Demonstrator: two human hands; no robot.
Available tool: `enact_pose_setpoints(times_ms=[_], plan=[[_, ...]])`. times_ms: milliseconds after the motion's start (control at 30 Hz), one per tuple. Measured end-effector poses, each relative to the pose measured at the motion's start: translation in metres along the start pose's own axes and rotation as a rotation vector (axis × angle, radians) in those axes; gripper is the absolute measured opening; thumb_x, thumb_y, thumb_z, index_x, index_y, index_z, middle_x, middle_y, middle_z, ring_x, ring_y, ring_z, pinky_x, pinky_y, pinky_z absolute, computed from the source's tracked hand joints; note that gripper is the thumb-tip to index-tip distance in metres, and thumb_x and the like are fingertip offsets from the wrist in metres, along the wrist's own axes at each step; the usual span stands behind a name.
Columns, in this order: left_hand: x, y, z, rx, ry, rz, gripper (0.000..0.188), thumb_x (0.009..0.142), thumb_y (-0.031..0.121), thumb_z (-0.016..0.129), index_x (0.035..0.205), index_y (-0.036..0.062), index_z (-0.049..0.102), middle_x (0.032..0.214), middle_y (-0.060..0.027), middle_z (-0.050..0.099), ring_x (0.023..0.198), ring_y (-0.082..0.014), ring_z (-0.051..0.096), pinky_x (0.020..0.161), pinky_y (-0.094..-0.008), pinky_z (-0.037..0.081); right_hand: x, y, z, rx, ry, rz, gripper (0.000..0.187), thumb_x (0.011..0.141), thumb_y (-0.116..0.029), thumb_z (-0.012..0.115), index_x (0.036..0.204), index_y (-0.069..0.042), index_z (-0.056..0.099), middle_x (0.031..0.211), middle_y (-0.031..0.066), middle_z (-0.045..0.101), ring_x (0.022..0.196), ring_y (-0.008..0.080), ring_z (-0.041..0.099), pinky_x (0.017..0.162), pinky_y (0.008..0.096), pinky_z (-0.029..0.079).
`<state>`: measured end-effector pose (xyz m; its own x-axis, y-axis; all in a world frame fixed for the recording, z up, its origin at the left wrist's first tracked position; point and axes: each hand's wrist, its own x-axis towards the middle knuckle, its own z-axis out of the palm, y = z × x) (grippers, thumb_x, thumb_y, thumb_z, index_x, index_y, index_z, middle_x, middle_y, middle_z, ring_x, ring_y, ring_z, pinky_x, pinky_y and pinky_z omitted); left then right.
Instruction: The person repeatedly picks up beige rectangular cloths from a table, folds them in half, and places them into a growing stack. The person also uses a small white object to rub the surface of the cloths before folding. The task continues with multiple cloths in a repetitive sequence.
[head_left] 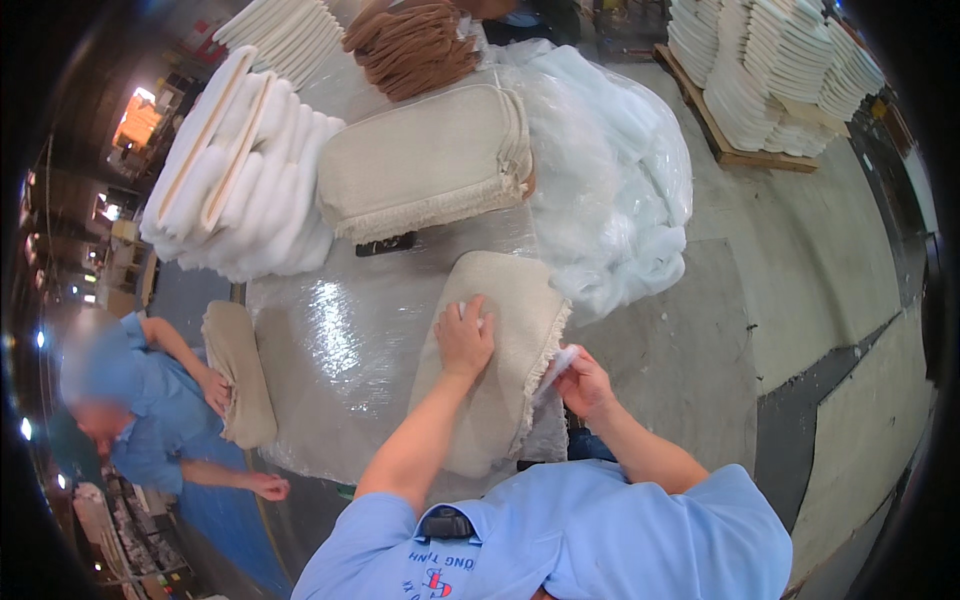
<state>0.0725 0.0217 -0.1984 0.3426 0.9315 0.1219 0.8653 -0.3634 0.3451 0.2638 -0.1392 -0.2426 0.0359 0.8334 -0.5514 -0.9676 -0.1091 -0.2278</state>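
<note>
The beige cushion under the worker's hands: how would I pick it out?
Find the plastic-wrapped table. The beige cushion lies at its near right edge, fringe to the right. Unlike the larger cushion farther back, the left hand presses it and the right hand is at its fringe.

Plastic-wrapped table (340,340) carries two beige fringed cushions (425,160) (500,360), a third cushion (240,375) at its left edge, stacked white pads (240,190), brown cord bundle (410,45), clear plastic heap (610,170), a small black thing (385,244).
</note>
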Motion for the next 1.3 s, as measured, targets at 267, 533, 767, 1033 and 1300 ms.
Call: enact_pose_setpoints(times_ms=[267, 533, 767, 1033, 1300], plan=[[-0.006, 0.007, 0.011, -0.012, 0.113, 0.216, 0.050, 0.097, 0.035, 0.072, 0.147, 0.0281, 0.066, 0.118, -0.0130, 0.058, 0.109, -0.0360, 0.057, 0.099, -0.0529, 0.043, 0.016, -0.040, -0.019, 0.383, 0.023, -0.068, 0.012, 0.109, -0.017, 0.054, 0.100, -0.013, 0.060, 0.078, 0.0022, 0.056, 0.062, 0.0158, 0.051, 0.066, 0.0360, 0.051], [0.009, 0.021, 0.010, -0.017, 0.079, 0.186, 0.044, 0.098, 0.030, 0.071, 0.142, 0.0241, 0.070, 0.113, -0.0131, 0.057, 0.105, -0.0352, 0.057, 0.097, -0.0520, 0.043, -0.071, -0.166, -0.116, -0.030, 0.446, -0.422, 0.021, 0.108, -0.028, 0.055, 0.099, -0.013, 0.067, 0.071, -0.0014, 0.050, 0.056, 0.0115, 0.041, 0.055, 0.0323, 0.045], [0.055, 0.025, 0.022, 0.024, 0.133, 0.229, 0.044, 0.100, 0.028, 0.069, 0.144, 0.0269, 0.070, 0.112, -0.0129, 0.056, 0.104, -0.0353, 0.056, 0.095, -0.0515, 0.044, -0.007, -0.101, -0.014, -1.593, 0.251, -0.378, 0.057, 0.096, -0.040, 0.074, 0.144, -0.011, 0.060, 0.105, 0.0183, 0.076, 0.098, 0.0369, 0.075, 0.088, 0.0459, 0.059], [0.050, 0.027, 0.035, 0.157, 0.092, 0.179, 0.053, 0.098, 0.038, 0.070, 0.150, 0.0352, 0.064, 0.123, -0.0137, 0.055, 0.110, -0.0353, 0.055, 0.101, -0.0521, 0.043, 0.043, -0.051, 0.023, -1.720, -0.069, -0.523, 0.022, 0.101, -0.024, 0.062, 0.104, -0.002, 0.064, 0.101, 0.0261, 0.070, 0.099, 0.0489, 0.067, 0.083, 0.0555, 0.052], [0.052, 0.005, 0.032, -0.108, 0.042, 0.091, 0.046, 0.100, 0.026, 0.069, 0.146, 0.0232, 0.067, 0.121, -0.0151, 0.060, 0.108, -0.0362, 0.059, 0.102, -0.0495, 0.046, -0.120, -0.074, -0.105, -1.996, 0.220, 0.128, 0.034, 0.104, -0.038, 0.060, 0.105, -0.004, 0.068, 0.103, 0.0246, 0.073, 0.099, 0.0434, 0.071, 0.084, 0.0532, 0.055]])
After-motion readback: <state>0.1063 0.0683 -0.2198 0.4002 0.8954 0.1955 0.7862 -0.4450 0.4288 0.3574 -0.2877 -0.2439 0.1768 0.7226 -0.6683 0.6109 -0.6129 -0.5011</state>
